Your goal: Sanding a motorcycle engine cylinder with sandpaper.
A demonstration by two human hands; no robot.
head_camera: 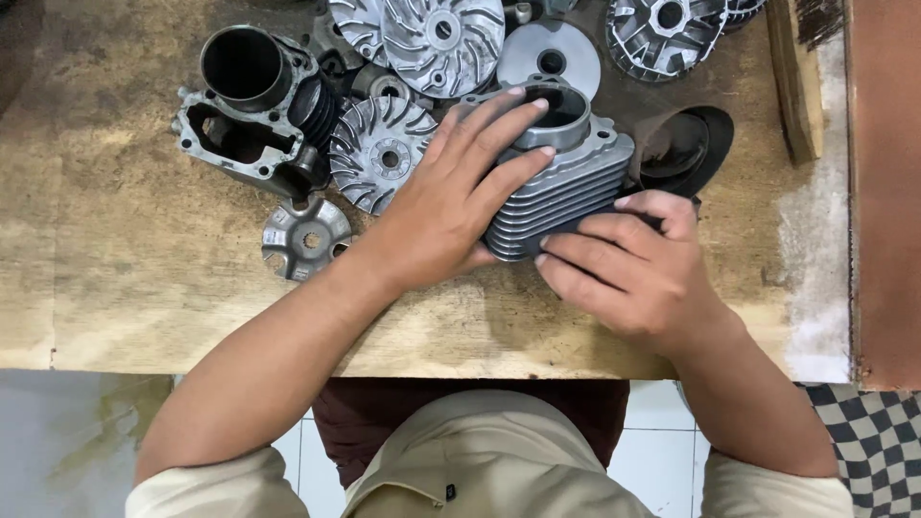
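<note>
Surface: a worn wooden workbench [144,259], stained and scuffed, with pale floor tiles showing below its near edge and a checkered cloth [878,432] at the lower right corner.

Main part: a finned metal cylinder block [566,187] stands on the bench just right of centre, its open bore facing up and tilted slightly away.

Left hand [451,206]: laid flat over the block's left side, fingers spread across the fins and up to the rim of the bore, pressing rather than closed round it.

Right hand [628,273]: curled against the block's lower right corner, fingertips on the fins; the two hands clamp the block between them.

Step in hand: it looks like steadying or turning the block on the bench. A lift or turn would need a firm hold on both sides, since the part looks heavy and the fins give a narrow purchase.

Large neighbour: a dark engine casing with an open sleeve [254,105] sits well to the left.

Fan wheels: a vaned pulley face [384,153] lies just beside the left hand; more vaned discs [441,38] crowd the far edge.

Small part: a slotted round plate [305,238] lies near the left wrist.

In the way: the pulley face and a dark rubber piece [686,144] hem the block closely on both sides.
</note>
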